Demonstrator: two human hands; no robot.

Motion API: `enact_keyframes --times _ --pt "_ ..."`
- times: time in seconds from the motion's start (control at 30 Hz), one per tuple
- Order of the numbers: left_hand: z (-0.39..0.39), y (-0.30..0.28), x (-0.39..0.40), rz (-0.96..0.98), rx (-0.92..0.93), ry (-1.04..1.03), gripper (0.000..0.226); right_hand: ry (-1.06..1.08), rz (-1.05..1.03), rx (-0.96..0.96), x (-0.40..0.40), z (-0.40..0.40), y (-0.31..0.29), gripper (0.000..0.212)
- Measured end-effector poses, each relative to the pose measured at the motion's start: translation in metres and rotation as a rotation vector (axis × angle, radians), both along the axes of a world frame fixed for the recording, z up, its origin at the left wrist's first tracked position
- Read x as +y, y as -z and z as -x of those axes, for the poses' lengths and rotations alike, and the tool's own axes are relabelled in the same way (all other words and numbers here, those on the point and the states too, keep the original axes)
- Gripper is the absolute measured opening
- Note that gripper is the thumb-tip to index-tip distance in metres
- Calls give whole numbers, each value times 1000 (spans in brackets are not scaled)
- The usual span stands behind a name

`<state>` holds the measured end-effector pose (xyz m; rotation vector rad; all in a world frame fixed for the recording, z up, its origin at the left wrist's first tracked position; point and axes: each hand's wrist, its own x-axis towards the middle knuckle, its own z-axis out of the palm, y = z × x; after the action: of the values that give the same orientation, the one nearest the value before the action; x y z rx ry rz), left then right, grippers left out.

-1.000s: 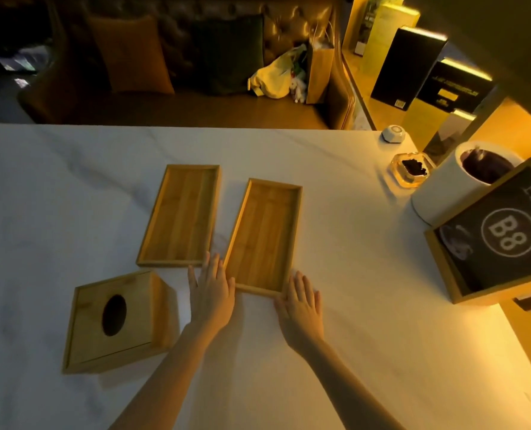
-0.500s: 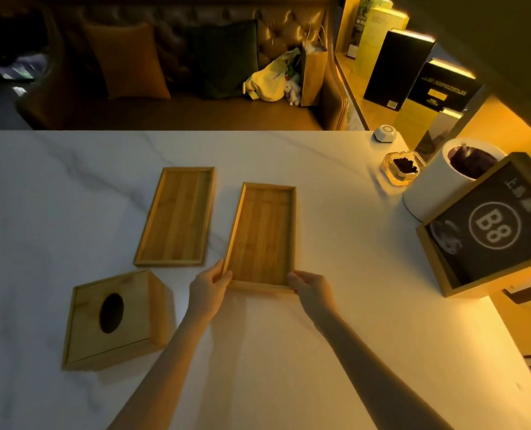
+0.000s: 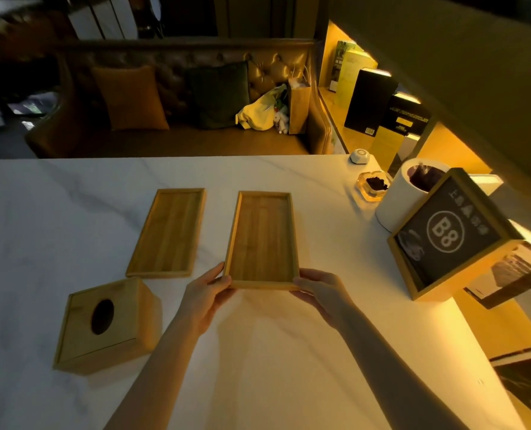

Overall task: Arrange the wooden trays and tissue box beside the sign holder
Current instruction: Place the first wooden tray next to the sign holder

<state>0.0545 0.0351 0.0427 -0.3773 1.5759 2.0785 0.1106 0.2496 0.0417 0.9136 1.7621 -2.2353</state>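
Hands are gripping the near end of one wooden tray (image 3: 261,240): the left hand (image 3: 206,294) is pinching its near left corner, thumb on the rim, and the right hand (image 3: 321,291) is clasping its near right corner, both forearms reaching forward over the white marble tabletop (image 3: 258,352). That tray is stretching straight away from the fingers. Just left of the left hand, the second wooden tray (image 3: 168,232) is lying flat, apart from the first. Nearer and further left, the wooden tissue box (image 3: 104,324) is sitting with its oval opening up. Well to the right of the right hand, the sign holder (image 3: 453,237) marked B8 is standing tilted, beside a white cylinder (image 3: 403,197).
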Motion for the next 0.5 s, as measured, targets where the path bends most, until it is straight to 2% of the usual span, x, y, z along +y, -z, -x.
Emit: enact_keyframes --times 0.27,0.5 --pt "-13 -12 50 -27 65 77 38 31 -55 104 53 -29 -16 34" --pt "-21 -5 103 -7 55 142 37 85 -122 79 98 -43 -5 27"
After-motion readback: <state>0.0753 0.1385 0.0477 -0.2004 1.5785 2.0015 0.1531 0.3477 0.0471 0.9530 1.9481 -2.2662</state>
